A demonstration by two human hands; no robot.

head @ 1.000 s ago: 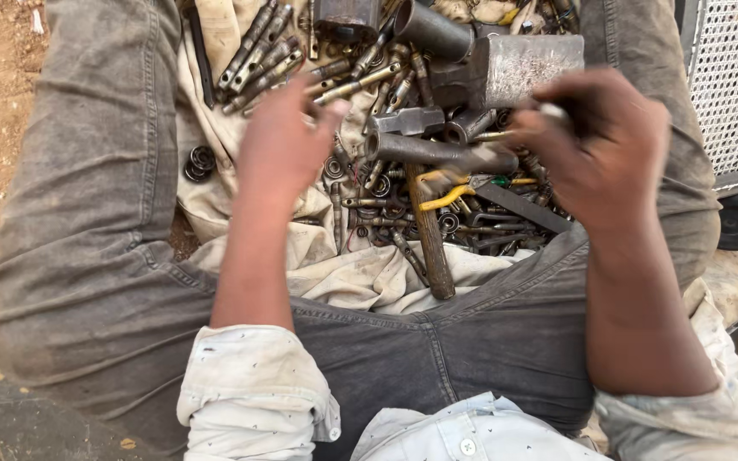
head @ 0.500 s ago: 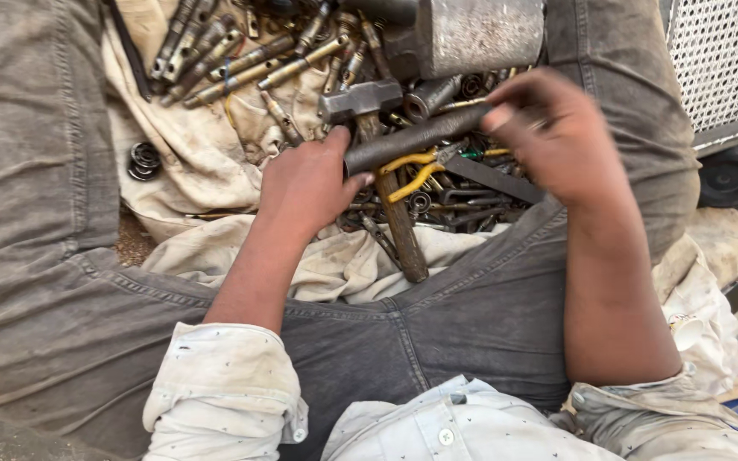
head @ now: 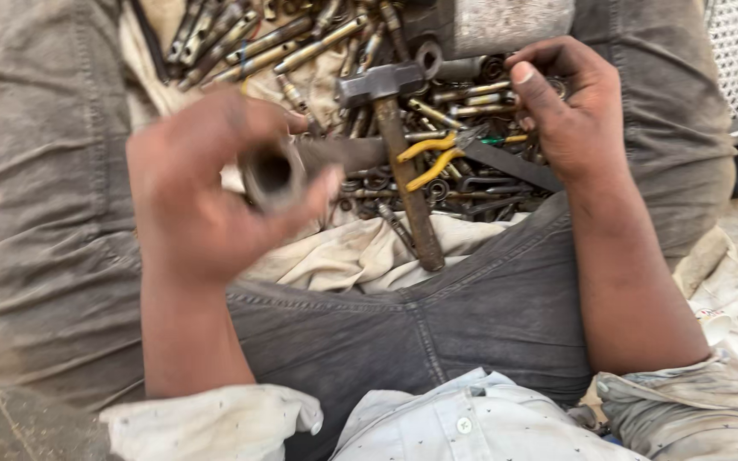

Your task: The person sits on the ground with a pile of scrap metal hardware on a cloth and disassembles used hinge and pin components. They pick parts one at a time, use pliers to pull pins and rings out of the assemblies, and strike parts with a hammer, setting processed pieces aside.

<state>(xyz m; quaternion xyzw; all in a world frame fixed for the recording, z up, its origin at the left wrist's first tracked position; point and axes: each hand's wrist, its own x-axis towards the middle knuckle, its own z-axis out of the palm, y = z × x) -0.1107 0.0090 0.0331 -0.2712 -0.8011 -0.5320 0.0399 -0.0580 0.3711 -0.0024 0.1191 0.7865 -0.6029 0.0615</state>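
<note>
Since half a second ago the left hand (head: 207,192) has lifted off the tool pile toward the camera, fingers now closed around one end of a dark metal tube (head: 318,162); motion blur on hand and tube. The tube's far end runs under the hammer (head: 395,128). Right hand (head: 570,107) has moved off it and hovers over the bolts (head: 463,94), fingers curled, holding nothing visible. Yellow-handled pliers (head: 429,158) lie beside the hammer on the cloth (head: 343,256).
</note>
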